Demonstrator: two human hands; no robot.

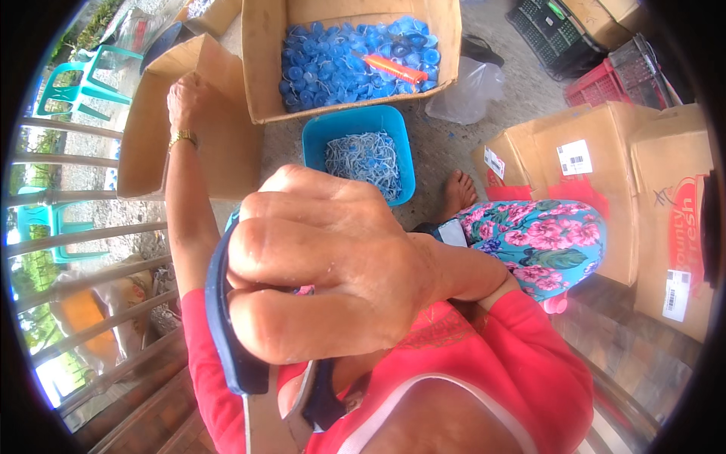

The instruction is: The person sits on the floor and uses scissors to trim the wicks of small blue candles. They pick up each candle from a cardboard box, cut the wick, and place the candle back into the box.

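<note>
My right hand [334, 267] is raised close to the camera, its fingers through the dark blue handle of a pair of scissors [224, 306]. The metal blades point back towards me and run out of the lower edge. My left arm stretches away to an upright cardboard box [235, 142] on the left. There my left hand [187, 99], with a gold-coloured watch at its wrist, is curled at the box; its fingertips are hidden. Beyond my right hand stands a blue plastic basin [409, 164] with white cord pieces [363, 162] in it.
A shallow cardboard box [264, 68] holds many blue plastic caps [323, 68] and an orange cutter knife [394, 68]. Taped cardboard cartons [601, 147] stand at my right. Rails [85, 241] run along the left, with green plastic chairs [91, 79] beyond. A clear plastic bag [468, 93] lies behind the basin.
</note>
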